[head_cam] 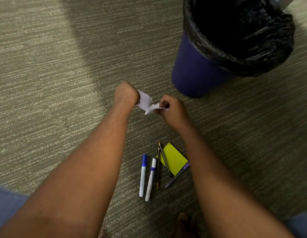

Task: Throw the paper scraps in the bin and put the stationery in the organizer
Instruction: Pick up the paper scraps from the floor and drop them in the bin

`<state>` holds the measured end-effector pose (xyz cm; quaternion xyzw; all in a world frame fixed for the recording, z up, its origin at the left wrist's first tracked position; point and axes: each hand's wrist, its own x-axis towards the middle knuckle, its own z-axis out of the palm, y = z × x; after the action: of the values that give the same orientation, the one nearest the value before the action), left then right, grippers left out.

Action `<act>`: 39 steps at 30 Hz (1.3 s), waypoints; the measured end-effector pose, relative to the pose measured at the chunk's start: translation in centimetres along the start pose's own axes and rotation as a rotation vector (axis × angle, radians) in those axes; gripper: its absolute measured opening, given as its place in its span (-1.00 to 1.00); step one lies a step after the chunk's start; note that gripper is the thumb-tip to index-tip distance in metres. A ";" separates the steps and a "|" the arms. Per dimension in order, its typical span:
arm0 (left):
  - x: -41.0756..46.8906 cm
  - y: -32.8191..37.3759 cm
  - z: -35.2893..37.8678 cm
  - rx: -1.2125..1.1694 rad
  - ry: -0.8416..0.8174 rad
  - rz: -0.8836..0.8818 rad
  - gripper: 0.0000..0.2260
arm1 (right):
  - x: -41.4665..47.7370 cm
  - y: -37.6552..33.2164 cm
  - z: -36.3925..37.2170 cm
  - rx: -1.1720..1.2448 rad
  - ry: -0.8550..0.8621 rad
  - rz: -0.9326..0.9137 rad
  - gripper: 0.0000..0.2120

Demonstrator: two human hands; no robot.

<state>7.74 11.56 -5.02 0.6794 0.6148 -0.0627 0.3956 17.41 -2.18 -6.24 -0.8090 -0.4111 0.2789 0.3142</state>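
Note:
A white paper scrap [146,103] hangs between both fists above the carpet. My left hand [126,95] grips its left end and my right hand [173,109] pinches its right end. A blue bin [197,69] lined with a black bag [243,54] stands just beyond my right hand. Near me on the carpet lie two white markers with blue caps [143,175] [151,180], two pencils [157,169] [164,159], a purple-capped pen [177,176] and a yellow sticky-note pad [174,158]. No organizer is in view.
Grey-green striped carpet [54,83] covers the floor all around. My blue-clad knees show at the bottom corners, and a bare foot [183,222] sits at the bottom edge below the stationery.

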 end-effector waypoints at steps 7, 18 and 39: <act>-0.6 2.9 -2.5 -0.150 0.189 0.136 -0.91 | 1.2 -3.1 -2.4 0.005 0.176 -0.100 -0.71; -2.9 7.7 -8.6 -0.359 0.482 0.297 -0.90 | 2.1 -9.3 -7.6 0.088 0.540 -0.215 -0.76; -8.3 15.5 -6.7 -0.630 0.393 0.675 -0.84 | 2.0 -9.3 -14.6 0.128 0.982 -0.136 -0.77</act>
<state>16.77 10.21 11.39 0.6868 0.4128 0.3866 0.4565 24.23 -0.28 9.70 -0.7952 -0.2487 -0.1316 0.5372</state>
